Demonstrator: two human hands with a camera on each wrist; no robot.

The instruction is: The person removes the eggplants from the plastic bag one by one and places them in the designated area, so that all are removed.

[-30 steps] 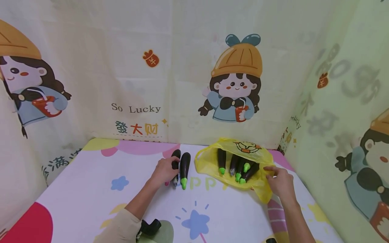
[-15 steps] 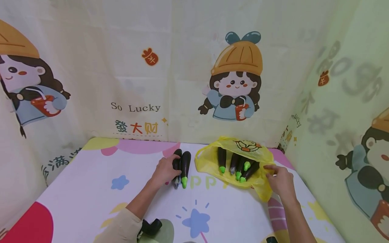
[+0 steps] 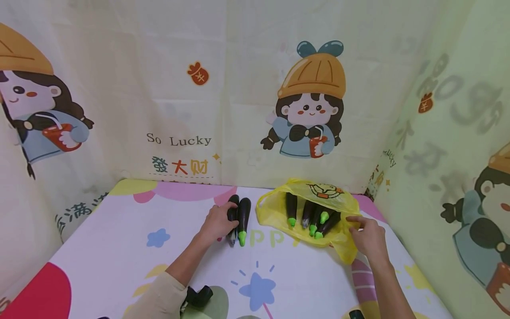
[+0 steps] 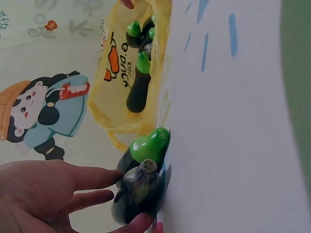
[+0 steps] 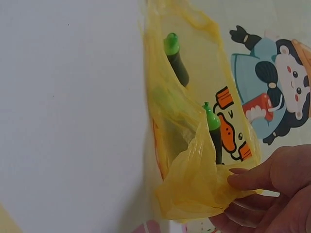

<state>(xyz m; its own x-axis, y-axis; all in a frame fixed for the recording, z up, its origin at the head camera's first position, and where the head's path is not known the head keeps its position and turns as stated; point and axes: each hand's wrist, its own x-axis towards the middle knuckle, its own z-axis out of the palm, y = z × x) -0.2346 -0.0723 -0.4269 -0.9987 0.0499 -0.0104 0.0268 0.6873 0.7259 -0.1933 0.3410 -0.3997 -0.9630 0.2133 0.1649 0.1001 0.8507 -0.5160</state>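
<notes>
My left hand (image 3: 218, 223) grips a dull-stemmed eggplant (image 4: 138, 191), its thumb on the near side in the left wrist view. Right against that one lies a green-stemmed eggplant (image 3: 244, 217); both rest on the table. To their right a yellow plastic bag (image 3: 272, 221) lies on its side, its mouth facing me. Several eggplants (image 3: 292, 208) are inside, most with bright green stems. At the bag's right edge my right hand (image 3: 368, 237) pinches the thin plastic between thumb and fingers, clearly seen in the right wrist view. The bag's inner depth is hidden.
The table (image 3: 115, 257) wears a white printed cover with coloured shapes. A patterned cloth wall (image 3: 239, 110) rises directly behind it, and another cloth wall (image 3: 434, 177) stands on the right. A dark wrist device (image 3: 199, 296) sits by the left sleeve.
My left hand has shifted slightly right with its eggplant, closing the small gap to the green-stemmed one. The right hand and the bag stay in place.
</notes>
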